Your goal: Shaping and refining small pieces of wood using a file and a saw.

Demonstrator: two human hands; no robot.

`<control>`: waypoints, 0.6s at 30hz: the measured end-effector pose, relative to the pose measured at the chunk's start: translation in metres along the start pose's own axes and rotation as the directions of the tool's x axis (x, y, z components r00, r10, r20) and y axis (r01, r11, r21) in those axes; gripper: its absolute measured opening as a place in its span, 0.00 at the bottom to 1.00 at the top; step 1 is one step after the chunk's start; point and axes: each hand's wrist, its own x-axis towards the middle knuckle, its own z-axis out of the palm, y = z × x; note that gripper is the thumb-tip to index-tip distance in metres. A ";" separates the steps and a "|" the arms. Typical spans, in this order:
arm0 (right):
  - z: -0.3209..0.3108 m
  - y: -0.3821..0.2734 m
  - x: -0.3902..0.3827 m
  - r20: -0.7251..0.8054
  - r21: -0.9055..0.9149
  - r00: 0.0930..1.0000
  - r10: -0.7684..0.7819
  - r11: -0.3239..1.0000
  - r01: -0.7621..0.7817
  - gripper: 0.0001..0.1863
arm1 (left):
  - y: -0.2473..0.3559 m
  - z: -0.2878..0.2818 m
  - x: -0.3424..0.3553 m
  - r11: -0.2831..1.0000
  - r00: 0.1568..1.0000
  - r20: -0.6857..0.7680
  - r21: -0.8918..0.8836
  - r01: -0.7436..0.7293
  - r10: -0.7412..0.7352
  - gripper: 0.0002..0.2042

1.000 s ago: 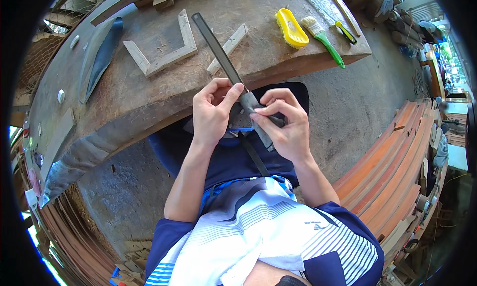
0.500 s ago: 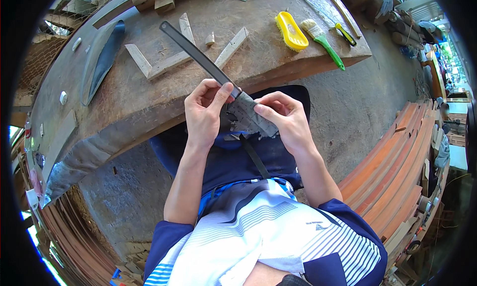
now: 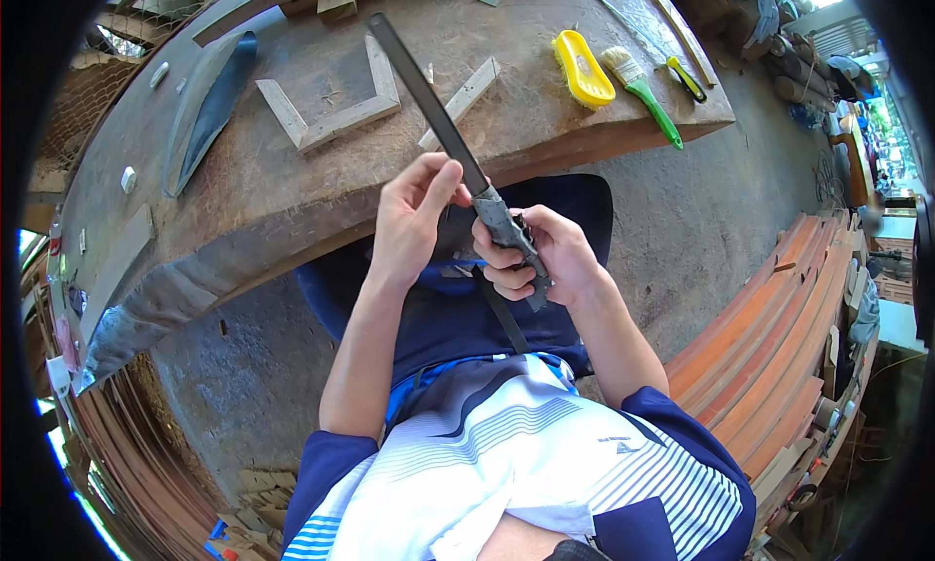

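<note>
From the head view, my right hand (image 3: 563,249) is closed around the grey wrap (image 3: 502,228) at the lower end of a long, dark bar (image 3: 429,93). The bar slants up towards 11 o'clock, its far end above the worktop (image 3: 263,186). My left hand (image 3: 414,205) is half curled, at 9 o'clock of the wrap and just beside the bar; I can't tell whether its fingertips have hold of anything. At 11 o'clock lie joined wood strips (image 3: 351,121); at 1 o'clock, a yellow brush (image 3: 584,69) and a green-handled paintbrush (image 3: 648,98).
</note>
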 end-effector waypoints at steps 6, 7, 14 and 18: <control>-0.004 0.004 -0.001 -0.087 -0.139 0.996 0.011 0.990 -0.023 0.29 | -0.004 0.009 -0.019 0.997 0.986 0.159 0.060 0.038 -0.047 0.10; -0.001 0.003 -0.002 -0.146 -0.276 0.989 0.030 0.958 -0.070 0.26 | -0.007 0.008 -0.019 0.995 0.984 0.180 0.100 -0.031 0.012 0.10; 0.025 0.014 -0.011 0.092 -0.914 0.656 -0.749 -0.326 -0.243 0.38 | -0.008 0.026 -0.015 0.887 0.970 -0.171 0.456 -0.077 0.173 0.07; 0.030 0.025 -0.008 0.157 -0.853 0.638 -0.753 -0.429 -0.297 0.40 | -0.010 0.056 -0.007 0.887 0.951 -0.194 0.441 -0.136 0.242 0.06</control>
